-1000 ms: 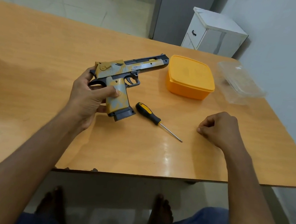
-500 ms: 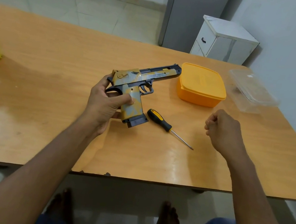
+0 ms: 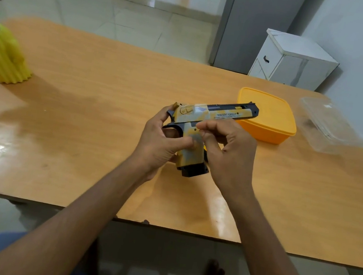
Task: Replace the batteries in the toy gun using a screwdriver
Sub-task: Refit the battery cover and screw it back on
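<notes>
Both hands meet over the middle of the wooden table [image 3: 87, 106]. Reaching in from seven o'clock, the left hand [image 3: 159, 141] grips the handle of the one toy gun [image 3: 202, 126], thumb across its side, holding it above the tabletop with the barrel pointing toward two o'clock. Coming in from five o'clock, the right hand [image 3: 229, 153] has its fingers curled, fingertips [image 3: 202, 126] touching the gun near the trigger; whether it pinches anything cannot be told. Only a yellow sliver of the screwdriver [image 3: 205, 149] shows between the hands. At two o'clock sit one orange lidded box [image 3: 271, 116] and one clear plastic container [image 3: 329, 127]. One yellow ribbed plant pot [image 3: 2, 56] stands at ten o'clock.
</notes>
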